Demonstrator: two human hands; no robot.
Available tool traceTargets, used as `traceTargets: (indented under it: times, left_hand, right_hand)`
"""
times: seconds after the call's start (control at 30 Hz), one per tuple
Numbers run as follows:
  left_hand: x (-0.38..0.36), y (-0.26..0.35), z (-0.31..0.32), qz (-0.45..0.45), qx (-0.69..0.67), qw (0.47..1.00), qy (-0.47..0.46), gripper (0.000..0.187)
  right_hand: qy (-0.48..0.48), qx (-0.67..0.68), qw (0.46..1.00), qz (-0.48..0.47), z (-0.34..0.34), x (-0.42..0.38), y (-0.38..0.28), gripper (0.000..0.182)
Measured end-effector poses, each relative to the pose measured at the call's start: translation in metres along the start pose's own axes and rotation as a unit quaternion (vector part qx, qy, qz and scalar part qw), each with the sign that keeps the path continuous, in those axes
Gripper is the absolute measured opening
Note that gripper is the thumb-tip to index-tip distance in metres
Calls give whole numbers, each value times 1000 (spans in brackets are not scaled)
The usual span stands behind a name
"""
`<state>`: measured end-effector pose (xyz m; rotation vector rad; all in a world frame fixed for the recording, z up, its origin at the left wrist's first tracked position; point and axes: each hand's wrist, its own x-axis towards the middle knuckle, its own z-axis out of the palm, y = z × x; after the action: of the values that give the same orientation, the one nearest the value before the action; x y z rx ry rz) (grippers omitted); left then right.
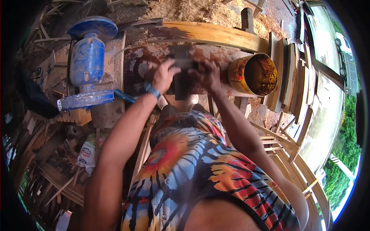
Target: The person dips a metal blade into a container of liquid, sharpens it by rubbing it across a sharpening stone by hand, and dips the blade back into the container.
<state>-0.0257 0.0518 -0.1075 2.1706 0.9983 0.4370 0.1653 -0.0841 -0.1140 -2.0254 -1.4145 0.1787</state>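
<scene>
Both hands grip dark block [184, 73] on rusty table [135, 65]: left hand [165, 75], right hand [208, 75], fingers clasped; open can [252, 74] beside.

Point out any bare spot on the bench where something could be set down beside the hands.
Bare rusty bench top shows between the blue motor and the left hand. Right of the right hand only a narrow strip remains before the tin can. The dark block fills the middle; stacked wood slats crowd the right.
</scene>
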Motion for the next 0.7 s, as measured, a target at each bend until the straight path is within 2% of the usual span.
traceTargets:
  times: [0.07,0.1,0.13,0.2,0.27,0.3,0.4,0.47,0.5,0.6,0.63,0.67,0.7]
  left_hand:
    - [26,43,-35,-45,38,996,-61,45]
    - [28,2,-6,23,16,1000,-9,43]
    - [13,38,-30,16,95,995,-31,37]
    - [-27,44,-36,16,111,991,-69,35]
    - [-55,33,-24,45,52,997,-26,34]
    - [-52,33,-22,48,52,997,-36,33]
    - [-10,-5,13,130,30,990,37,31]
    - [17,39,-23,87,74,993,-25,30]
    - [18,38,-23,120,68,990,11,31]
    - [-19,48,-25,44,71,996,-36,32]
    - [-40,46,-21,72,88,993,-20,34]
    - [-52,33,-11,67,54,996,-24,35]
    - [-47,34,-13,73,64,995,-32,35]
  right_hand:
    - [-11,48,996,71,-6,18,-3,60]
    - [-16,73,992,103,-9,21,-7,61]
    - [-37,79,990,115,-11,13,-11,62]
    - [-76,91,984,134,-18,-23,-25,65]
    - [-38,30,992,116,-23,-56,-37,65]
    - [-19,34,995,95,-21,-51,-36,67]
    - [-17,49,995,89,-17,-2,-18,64]
    - [-22,146,981,129,-19,17,-14,62]
    - [-23,196,969,146,-19,19,-15,62]
    - [-67,238,942,228,-26,-18,-30,60]
    - [-13,186,972,145,-22,-38,-33,63]
    - [-19,126,978,165,-23,-51,-38,63]
    - [-18,148,973,176,-25,-45,-41,62]
